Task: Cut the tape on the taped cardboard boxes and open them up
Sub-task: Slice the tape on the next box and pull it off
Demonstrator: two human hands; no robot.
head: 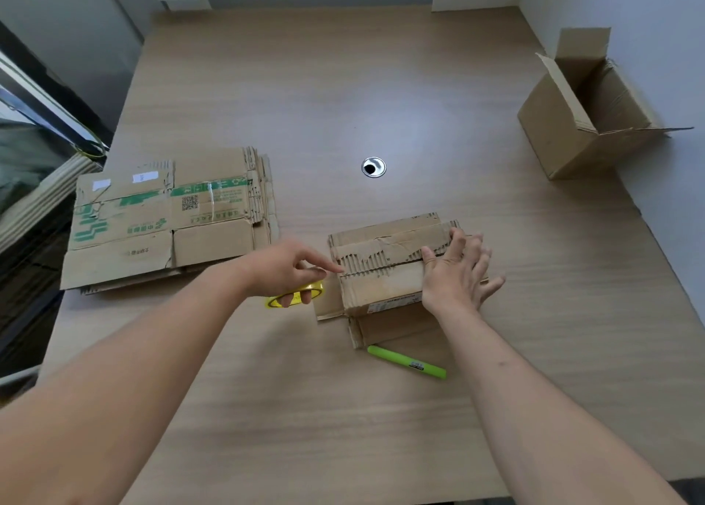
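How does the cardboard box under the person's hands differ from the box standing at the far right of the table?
The box under the hands is low, its top flaps closed along a torn, ragged seam; the far-right box stands taller with its flaps open and its inside showing. The right hand presses flat on the near box and the left hand holds a yellow tool beside it; nothing touches the far box. Both are plain brown cardboard.

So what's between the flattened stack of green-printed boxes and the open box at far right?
Head view: mostly bare table, with only the round metal grommet along that stretch.
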